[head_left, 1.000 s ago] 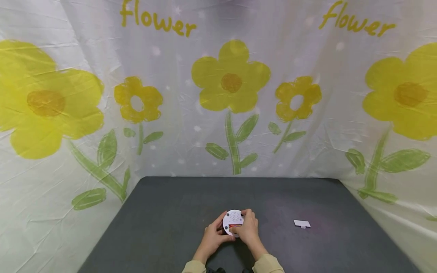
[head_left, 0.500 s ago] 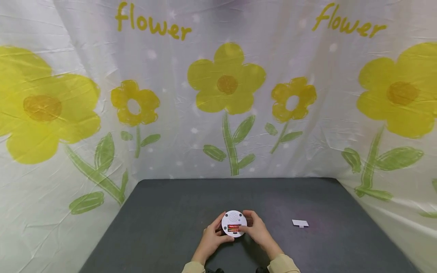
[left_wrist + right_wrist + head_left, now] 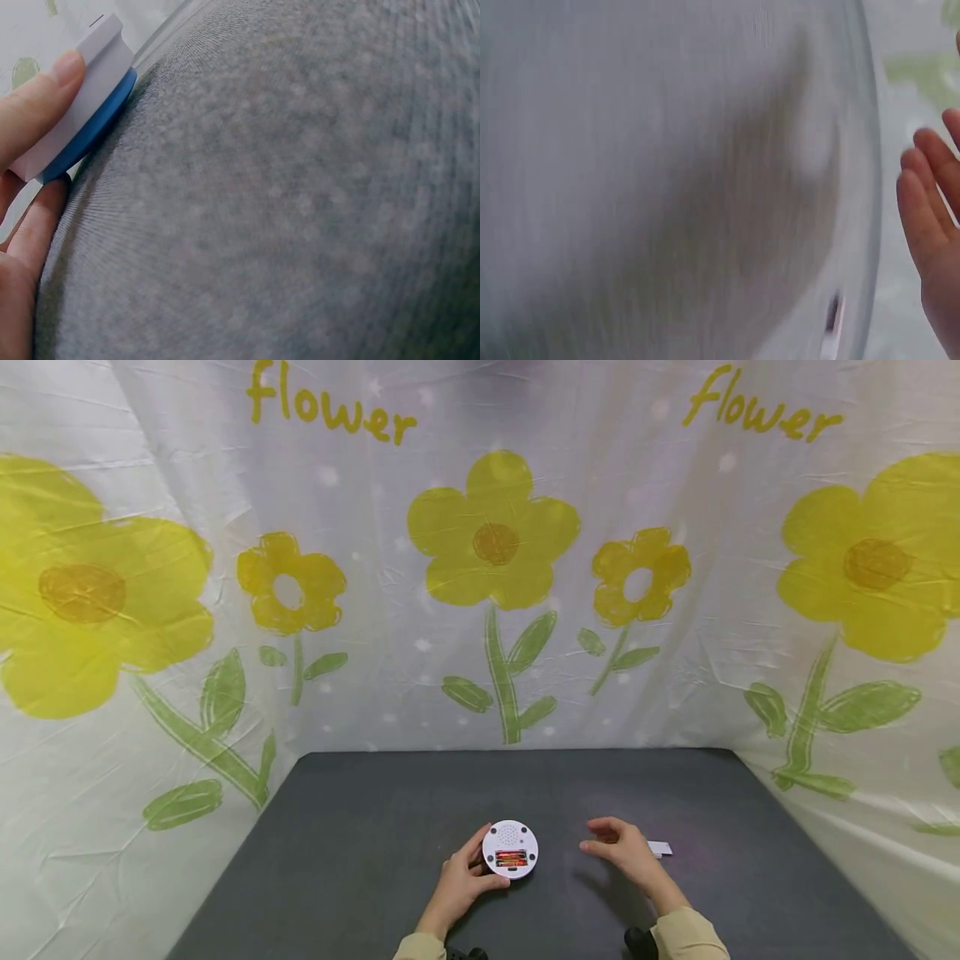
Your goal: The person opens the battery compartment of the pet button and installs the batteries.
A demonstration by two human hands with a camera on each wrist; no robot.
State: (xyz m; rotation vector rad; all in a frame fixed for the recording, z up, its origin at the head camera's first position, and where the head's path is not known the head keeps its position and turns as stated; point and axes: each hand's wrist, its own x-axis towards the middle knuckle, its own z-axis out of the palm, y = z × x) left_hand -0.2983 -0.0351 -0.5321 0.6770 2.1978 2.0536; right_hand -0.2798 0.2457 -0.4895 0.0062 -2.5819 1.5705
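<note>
My left hand (image 3: 463, 881) grips a round white device (image 3: 511, 837) by its left edge, its perforated face and dark round feet turned up. Two or so red batteries (image 3: 512, 859) lie in the uncovered slot of that face. In the left wrist view the thumb presses the white casing (image 3: 106, 61), and fingers sit beneath its blue side (image 3: 90, 127). My right hand (image 3: 628, 853) is held over the table to the right, fingers loosely bent with nothing between them. Just behind it lies a small white battery cover (image 3: 662, 848) with a tab, partly hidden by the hand.
A dark grey table (image 3: 420, 785) spreads under both hands. Around its back and sides hangs a pale curtain (image 3: 390, 677) printed with yellow flowers. Dark wrist gear (image 3: 640, 942) sits at the right sleeve.
The right hand has let go of the device's right side and moved right, close to the cover. The batteries now show fully. The left hand keeps its hold.
</note>
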